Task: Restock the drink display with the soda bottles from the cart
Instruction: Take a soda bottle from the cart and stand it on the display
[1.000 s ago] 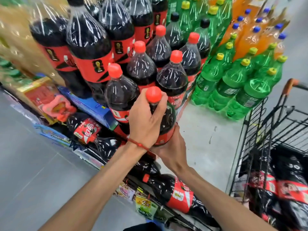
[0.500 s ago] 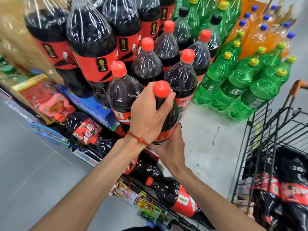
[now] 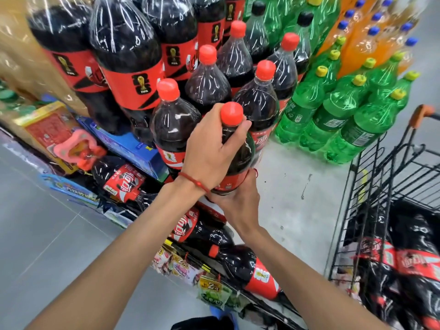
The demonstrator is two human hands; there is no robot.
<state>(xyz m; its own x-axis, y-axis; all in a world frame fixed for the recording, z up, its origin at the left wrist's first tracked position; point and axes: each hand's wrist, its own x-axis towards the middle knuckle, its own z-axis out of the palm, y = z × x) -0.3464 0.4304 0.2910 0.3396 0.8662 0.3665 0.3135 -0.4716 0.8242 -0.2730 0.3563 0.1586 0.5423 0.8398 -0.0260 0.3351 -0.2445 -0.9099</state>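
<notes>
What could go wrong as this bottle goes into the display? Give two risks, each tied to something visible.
1. The cola bottle is at the row's front corner; when the right hand under its base lets go, it might tip onto the lying bottles below.
2. The left hand grips near the neck; pushing in could knock the neighbouring bottle.

Left hand (image 3: 209,153), right hand (image 3: 238,203): both ungloved, forearms bare as far as view reaches. Thin red cord bracelet (image 3: 194,182) round left wrist, snug, with small red bead or knot on cord. Fleck of red thread (image 3: 256,172) at upper edge of right hand, too small to identify. Patch of black garment (image 3: 202,323) at bottom edge of view, blurred.
</notes>
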